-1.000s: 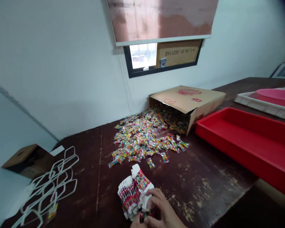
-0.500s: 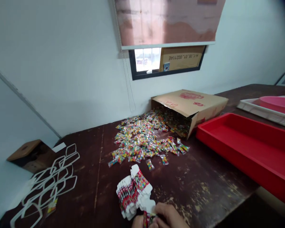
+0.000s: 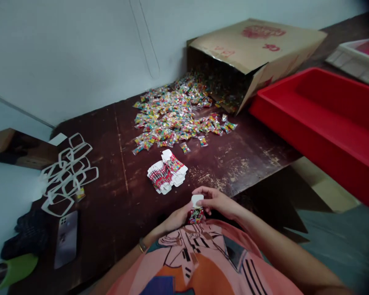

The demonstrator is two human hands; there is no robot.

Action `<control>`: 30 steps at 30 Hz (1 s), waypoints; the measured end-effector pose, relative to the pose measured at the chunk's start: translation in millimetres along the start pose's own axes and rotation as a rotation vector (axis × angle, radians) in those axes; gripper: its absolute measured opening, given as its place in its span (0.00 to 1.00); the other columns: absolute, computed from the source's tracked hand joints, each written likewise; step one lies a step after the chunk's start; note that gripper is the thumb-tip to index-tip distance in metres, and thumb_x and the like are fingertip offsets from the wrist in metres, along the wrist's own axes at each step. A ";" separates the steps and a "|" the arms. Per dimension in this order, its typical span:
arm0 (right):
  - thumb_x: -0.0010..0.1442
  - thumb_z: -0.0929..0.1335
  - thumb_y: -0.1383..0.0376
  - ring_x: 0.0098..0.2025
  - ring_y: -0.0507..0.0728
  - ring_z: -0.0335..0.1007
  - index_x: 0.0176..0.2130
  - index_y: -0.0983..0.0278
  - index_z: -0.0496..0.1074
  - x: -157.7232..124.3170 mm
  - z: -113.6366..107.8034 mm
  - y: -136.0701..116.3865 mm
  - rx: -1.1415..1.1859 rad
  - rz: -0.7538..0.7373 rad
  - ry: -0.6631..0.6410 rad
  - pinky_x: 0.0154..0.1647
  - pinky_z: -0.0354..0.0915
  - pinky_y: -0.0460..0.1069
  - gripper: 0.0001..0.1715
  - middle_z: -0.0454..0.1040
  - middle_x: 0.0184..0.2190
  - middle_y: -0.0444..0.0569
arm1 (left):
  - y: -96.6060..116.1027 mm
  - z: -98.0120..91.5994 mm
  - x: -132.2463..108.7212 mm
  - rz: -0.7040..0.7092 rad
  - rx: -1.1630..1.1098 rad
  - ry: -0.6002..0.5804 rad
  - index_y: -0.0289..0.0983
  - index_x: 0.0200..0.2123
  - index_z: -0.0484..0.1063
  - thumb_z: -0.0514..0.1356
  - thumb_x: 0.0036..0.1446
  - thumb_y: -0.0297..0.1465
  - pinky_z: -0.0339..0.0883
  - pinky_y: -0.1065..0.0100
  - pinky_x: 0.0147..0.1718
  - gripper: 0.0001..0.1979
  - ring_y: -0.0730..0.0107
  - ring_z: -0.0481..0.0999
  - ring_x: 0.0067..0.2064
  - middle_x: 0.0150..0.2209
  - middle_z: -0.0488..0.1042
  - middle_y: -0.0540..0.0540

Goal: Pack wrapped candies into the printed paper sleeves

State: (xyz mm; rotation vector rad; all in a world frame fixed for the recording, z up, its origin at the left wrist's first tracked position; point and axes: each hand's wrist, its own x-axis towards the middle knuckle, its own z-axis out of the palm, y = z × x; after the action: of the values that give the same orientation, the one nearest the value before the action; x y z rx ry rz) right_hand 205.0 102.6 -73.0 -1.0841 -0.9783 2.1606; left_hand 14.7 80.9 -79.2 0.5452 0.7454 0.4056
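Observation:
Both hands meet at the near table edge around one small printed card packet (image 3: pixel 197 209) with a white top. My left hand (image 3: pixel 175 217) grips its lower part from the left. My right hand (image 3: pixel 217 200) pinches its white top from the right. Just beyond lies a fanned stack of the same red-and-white cards (image 3: pixel 166 176). Farther back a heap of small colourful candy sachets (image 3: pixel 175 119) spills from a tipped cardboard box (image 3: pixel 252 53).
A red tray (image 3: pixel 322 119) sits on the right, a white tray (image 3: pixel 353 61) behind it. White cut-out card frames (image 3: pixel 69 172), a phone (image 3: pixel 66 239), a dark cloth (image 3: pixel 24 237) and a green bottle (image 3: pixel 12 270) lie at the left of the dark wooden table (image 3: pixel 249 159).
The view has tilted down, so the window has left the picture and my arms and lap show. My hands have drawn one card packet away from the stack toward my body.

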 end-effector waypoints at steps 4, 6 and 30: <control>0.48 0.73 0.60 0.21 0.45 0.61 0.36 0.67 0.74 2.4 -1.5 -20.4 -0.236 -0.016 -0.152 0.20 0.61 0.41 0.16 0.71 0.29 0.43 | 2.9 5.3 7.6 -0.134 -0.144 0.029 0.30 0.37 0.74 0.55 0.49 0.37 0.63 0.62 0.40 0.17 0.61 0.74 0.35 0.31 0.76 0.41; 0.54 0.70 0.58 0.23 0.46 0.62 0.28 0.68 0.74 3.1 3.2 -25.9 -0.369 -0.130 -0.098 0.20 0.61 0.41 0.15 0.71 0.31 0.46 | 4.1 6.8 11.9 -0.105 -0.210 0.097 0.30 0.36 0.73 0.55 0.46 0.34 0.63 0.62 0.38 0.16 0.62 0.73 0.33 0.29 0.76 0.42; 0.65 0.62 0.60 0.54 0.61 0.61 0.50 0.62 0.72 76.5 -79.7 -79.9 -1.284 -0.664 0.386 0.55 0.58 0.57 0.18 0.69 0.53 0.55 | 21.3 -4.5 -7.8 0.230 0.126 0.182 0.35 0.49 0.68 0.52 0.57 0.35 0.63 0.64 0.39 0.18 0.64 0.73 0.38 0.36 0.74 0.43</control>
State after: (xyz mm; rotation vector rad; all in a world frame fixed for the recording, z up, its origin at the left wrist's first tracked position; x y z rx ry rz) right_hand 240.6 234.2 -77.5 -1.2946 -2.1797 0.6066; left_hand 2.9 95.1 -65.2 0.7225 0.8906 0.6311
